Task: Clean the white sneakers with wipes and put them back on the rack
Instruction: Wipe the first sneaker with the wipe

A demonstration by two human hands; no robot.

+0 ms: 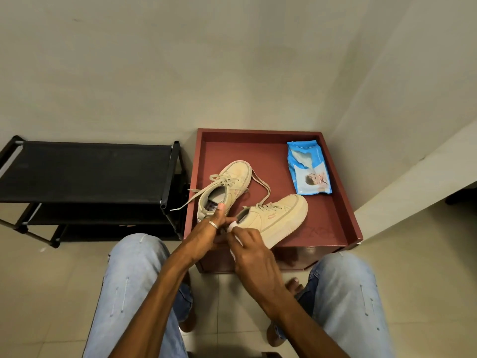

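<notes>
My right hand point(249, 245) pinches a white wipe point(231, 226) against the heel of the nearer sneaker point(277, 217), centre frame. My left hand point(206, 232) grips the other sneaker point(225, 188) at its collar. Risk: the near sneaker overhangs the red tray's point(322, 220) front edge, so hard rubbing may tip it off. Loose laces point(263, 184) could snag. Wipe pack point(307, 167) sits upper right, clear. Rack point(85, 171) at left, top shelf free.

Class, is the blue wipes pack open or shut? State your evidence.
Open: the blue wipes pack has its top flap peeled back, with a pale wipe showing in the gap.
</notes>
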